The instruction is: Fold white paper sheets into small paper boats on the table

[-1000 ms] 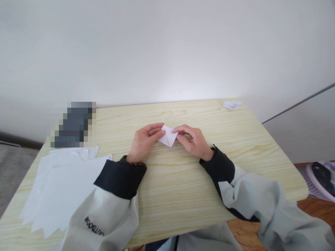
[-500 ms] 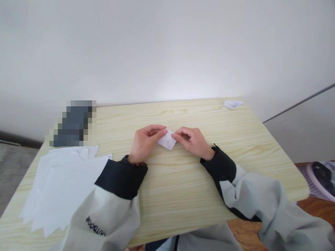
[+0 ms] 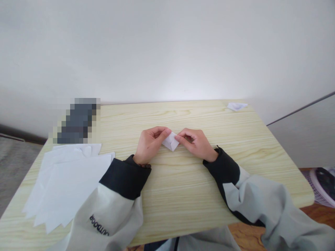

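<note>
A small folded piece of white paper (image 3: pixel 172 143) is held just over the middle of the table, one corner pointing toward me. My left hand (image 3: pixel 152 142) pinches its left side between thumb and fingers. On the opposite edge, the thumb and forefinger of my right hand (image 3: pixel 195 141) pinch the paper. Crease lines run across its visible face; its far edge is partly covered by my fingers.
White paper sheets (image 3: pixel 75 188) lie spread in a stack at the left. Behind them is a dark, pixelated object (image 3: pixel 77 122). Another folded white paper (image 3: pixel 237 106) rests at the table's far right corner. A pink basket (image 3: pixel 316 190) stands on the floor at right.
The view has shifted slightly, so most things sit a little farther right. Both hands keep their pinch on the folded paper, whose shape looks nearly the same.
</note>
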The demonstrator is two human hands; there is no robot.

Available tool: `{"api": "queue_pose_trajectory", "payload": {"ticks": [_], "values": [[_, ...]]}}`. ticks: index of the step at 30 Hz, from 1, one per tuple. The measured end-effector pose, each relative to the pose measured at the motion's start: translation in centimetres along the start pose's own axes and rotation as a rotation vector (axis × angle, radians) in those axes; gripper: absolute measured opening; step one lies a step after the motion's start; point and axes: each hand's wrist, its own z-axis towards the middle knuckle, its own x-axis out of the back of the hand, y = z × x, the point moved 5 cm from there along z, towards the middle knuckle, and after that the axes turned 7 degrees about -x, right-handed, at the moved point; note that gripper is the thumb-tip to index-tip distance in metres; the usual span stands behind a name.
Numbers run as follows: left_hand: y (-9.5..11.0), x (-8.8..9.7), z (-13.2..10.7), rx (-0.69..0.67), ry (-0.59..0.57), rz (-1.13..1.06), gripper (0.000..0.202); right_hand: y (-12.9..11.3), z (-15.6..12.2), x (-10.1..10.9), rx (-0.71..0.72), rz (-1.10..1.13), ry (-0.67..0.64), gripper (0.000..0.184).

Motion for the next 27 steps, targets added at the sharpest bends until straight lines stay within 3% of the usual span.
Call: {"api": "queue_pose_trajectory", "payload": {"ticks": [6, 9, 12, 17, 27], "values": [[0.0, -0.2, 0.1, -0.008, -0.028, -0.024, 0.041, 0.9, 0.1, 0.1, -0.087, 0.100, 0.034, 0.025], [0.2, -0.7, 0.0, 0.016, -0.132, -0.051, 0.050, 1.3, 0.1, 0.4, -0.135, 0.210, 0.094, 0.024], [0.1, -1.0, -0.2, 0.086, -0.216, 0.002, 0.044, 1.4, 0.1, 0.5, -0.140, 0.246, 0.129, 0.023], [0.0, -0.8, -0.4, 0.103, -0.217, 0.078, 0.032, 1.0, 0.0, 0.5, -0.116, 0.149, 0.124, 0.024], [-0.2, -0.8, -0.3, 0.109, -0.222, 0.034, 0.038, 1.3, 0.1, 0.4, -0.139, 0.233, 0.105, 0.023]]}}
